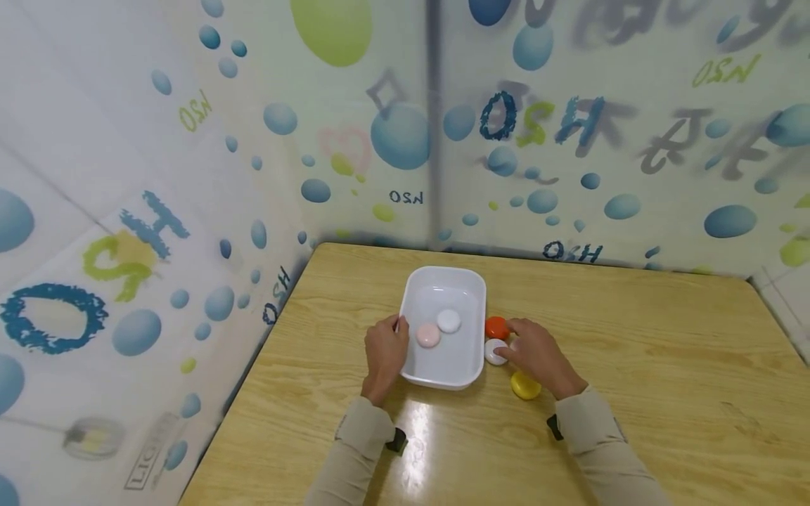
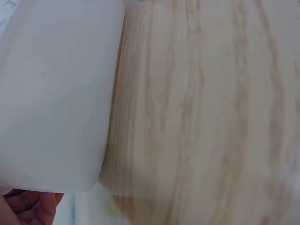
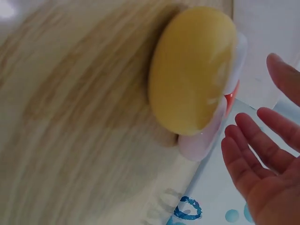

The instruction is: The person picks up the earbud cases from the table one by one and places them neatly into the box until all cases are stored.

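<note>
A white rectangular tray (image 1: 443,372) sits on the table with a pink disc (image 1: 427,335) and a white disc (image 1: 448,321) inside, both smooth and rounded. My left hand (image 1: 387,349) grips its left rim, thumb uppermost and fingers against the outer wall. Beside the tray's right wall lie an orange disc (image 1: 496,327), another white disc (image 1: 496,351) and a yellow disc (image 1: 525,385). Over these hovers my right hand (image 1: 538,355), fingers spread, thumb overlapping the white disc and fingertips near the orange one. A pale pink disc (image 3: 197,145) shows behind the yellow in the right wrist view.
The wooden table (image 1: 664,365) extends far to the right and toward me. Patterned walls (image 1: 405,140) with printed bubbles and letters stand along its back and left edges.
</note>
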### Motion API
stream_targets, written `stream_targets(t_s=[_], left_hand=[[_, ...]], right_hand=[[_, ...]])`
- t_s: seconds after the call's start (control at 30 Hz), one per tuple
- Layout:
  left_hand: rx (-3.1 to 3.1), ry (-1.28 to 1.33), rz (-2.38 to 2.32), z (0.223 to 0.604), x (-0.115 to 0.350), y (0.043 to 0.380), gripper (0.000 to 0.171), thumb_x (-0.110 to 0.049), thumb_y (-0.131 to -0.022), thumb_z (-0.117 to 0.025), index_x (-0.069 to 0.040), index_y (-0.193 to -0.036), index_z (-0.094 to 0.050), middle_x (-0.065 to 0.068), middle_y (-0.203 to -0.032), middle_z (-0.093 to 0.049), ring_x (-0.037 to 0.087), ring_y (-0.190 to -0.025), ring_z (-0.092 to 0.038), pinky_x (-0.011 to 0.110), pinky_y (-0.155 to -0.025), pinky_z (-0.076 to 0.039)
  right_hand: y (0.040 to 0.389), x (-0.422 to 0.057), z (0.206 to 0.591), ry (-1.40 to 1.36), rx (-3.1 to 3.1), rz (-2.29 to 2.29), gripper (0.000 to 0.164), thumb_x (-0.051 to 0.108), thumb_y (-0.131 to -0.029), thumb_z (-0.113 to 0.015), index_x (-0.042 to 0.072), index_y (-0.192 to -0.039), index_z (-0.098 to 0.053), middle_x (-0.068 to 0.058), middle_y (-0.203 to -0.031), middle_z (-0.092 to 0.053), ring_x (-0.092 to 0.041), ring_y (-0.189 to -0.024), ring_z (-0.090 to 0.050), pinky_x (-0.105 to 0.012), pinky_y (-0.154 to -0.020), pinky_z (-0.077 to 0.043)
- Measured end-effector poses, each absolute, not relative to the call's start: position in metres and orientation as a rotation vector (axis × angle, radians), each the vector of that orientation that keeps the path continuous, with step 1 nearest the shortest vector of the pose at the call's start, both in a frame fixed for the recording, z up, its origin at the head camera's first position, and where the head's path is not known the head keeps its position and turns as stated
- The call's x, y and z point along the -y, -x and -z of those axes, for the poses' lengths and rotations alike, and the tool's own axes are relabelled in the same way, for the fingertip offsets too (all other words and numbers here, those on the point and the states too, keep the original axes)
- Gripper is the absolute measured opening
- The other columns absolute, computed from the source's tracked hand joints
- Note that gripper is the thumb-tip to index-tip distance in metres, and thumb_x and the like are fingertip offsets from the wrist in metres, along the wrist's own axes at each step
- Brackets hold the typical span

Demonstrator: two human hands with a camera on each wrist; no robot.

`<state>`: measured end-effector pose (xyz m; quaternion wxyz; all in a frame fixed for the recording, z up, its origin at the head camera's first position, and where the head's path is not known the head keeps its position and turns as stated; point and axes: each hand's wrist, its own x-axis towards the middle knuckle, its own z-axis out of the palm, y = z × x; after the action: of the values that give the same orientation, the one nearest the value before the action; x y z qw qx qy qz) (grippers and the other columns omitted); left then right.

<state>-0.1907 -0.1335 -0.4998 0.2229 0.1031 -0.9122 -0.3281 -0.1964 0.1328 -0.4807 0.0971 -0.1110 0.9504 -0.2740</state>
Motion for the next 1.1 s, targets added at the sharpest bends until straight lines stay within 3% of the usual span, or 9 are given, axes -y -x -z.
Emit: stream_targets(t_s=[0.13,0.27,0.77,1.1], left_hand=[[2.515,-0.283,0.896,0.500,0.133,0.191,0.020,-0.020,-0.084,-0.056,-0.013,-0.068,-0.067,0.007,-0.063,-0.064,0.025,-0.058,-0.057,0.039,-0.053,-0.044],[2.516,-0.279,0.900,0.500,0.133,0.191,0.021,-0.021,-0.084,-0.056,-0.013,-0.067,-0.066,0.006,-0.062,-0.063,0.024,-0.057,-0.057,0.039,-0.053,-0.044],[2.526,-0.285,0.924,0.499,0.134,0.191,0.021,-0.020,-0.084,-0.055,-0.012,-0.069,-0.067,0.007,-0.066,-0.065,0.021,-0.058,-0.055,0.037,-0.054,-0.044],[2.527,-0.277,0.916,0.501,0.134,0.192,0.021,-0.021,-0.084,-0.055,-0.013,-0.068,-0.066,0.004,-0.061,-0.061,0.021,-0.055,-0.053,0.036,-0.052,-0.042]], right_hand=[[0.196,-0.132,0.486,0.421,-2.831,0.762,0.046,0.034,-0.072,-0.074,0.008,-0.107,-0.059,-0.006,-0.094,-0.058,-0.020,-0.077,-0.049,-0.037,-0.075,-0.045],[0.196,-0.130,0.487,0.508,-2.842,0.710,0.044,0.032,-0.069,-0.076,0.009,-0.103,-0.060,-0.003,-0.085,-0.056,-0.018,-0.073,-0.045,-0.033,-0.070,-0.042],[0.188,-0.124,0.491,0.580,-2.905,0.629,0.039,0.030,-0.068,-0.077,0.011,-0.098,-0.062,-0.004,-0.096,-0.061,-0.023,-0.088,-0.044,-0.038,-0.079,-0.043],[0.189,-0.121,0.495,0.636,-2.991,0.506,0.041,0.034,-0.069,-0.075,0.011,-0.100,-0.061,-0.005,-0.095,-0.062,-0.024,-0.086,-0.047,-0.040,-0.077,-0.043]])
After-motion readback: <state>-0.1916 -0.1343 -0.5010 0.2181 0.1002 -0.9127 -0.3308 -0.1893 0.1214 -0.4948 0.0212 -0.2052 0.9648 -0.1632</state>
